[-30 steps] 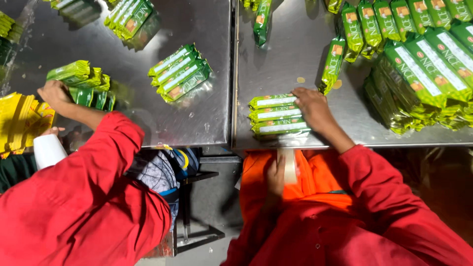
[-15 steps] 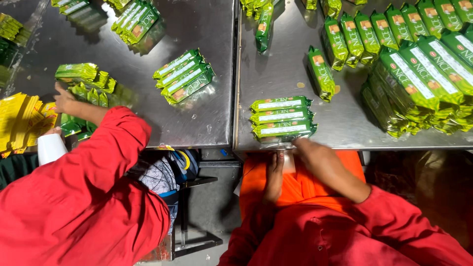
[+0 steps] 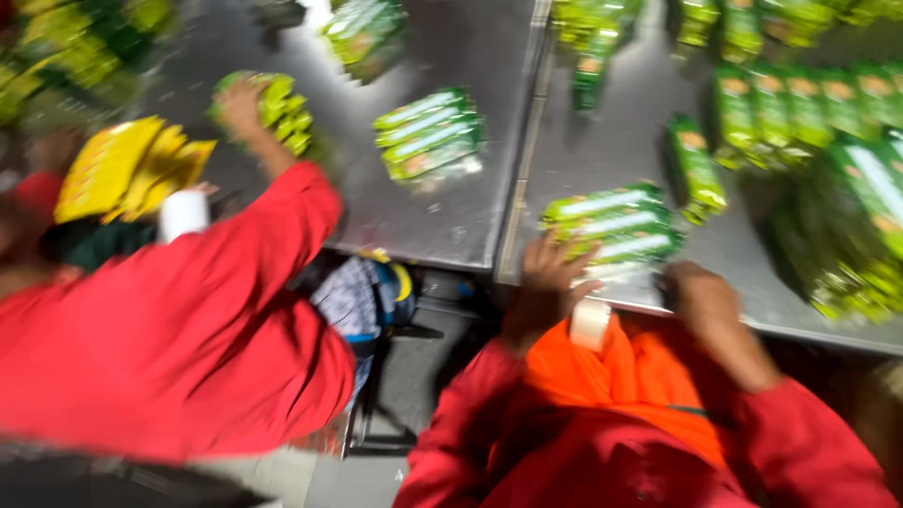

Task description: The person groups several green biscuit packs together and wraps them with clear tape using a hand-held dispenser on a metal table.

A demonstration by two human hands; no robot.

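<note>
The steel bench (image 3: pixel 451 216) carried many green packets. A co-worker's red sleeve (image 3: pixel 188 320) reached to a green bundle (image 3: pixel 268 108) at the far left. A stack of green packets (image 3: pixel 611 226) lay at the near edge. The left hand (image 3: pixel 550 282) touched it with fingers spread; the right hand (image 3: pixel 705 292) rested just beside it, its grip lost to blur. A small white roll (image 3: pixel 591 325) sat between the hands.

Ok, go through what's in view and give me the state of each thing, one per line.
Left hand: fingers spread, on the near stack's edge.
Right hand: at the table edge beside the stack; grip blurred.
Near stack of green packets: lying flat, neatly piled.
Middle stack: flat, untouched.
Co-worker's hand: on another green bundle.
Steel table: covered with packets.
</note>
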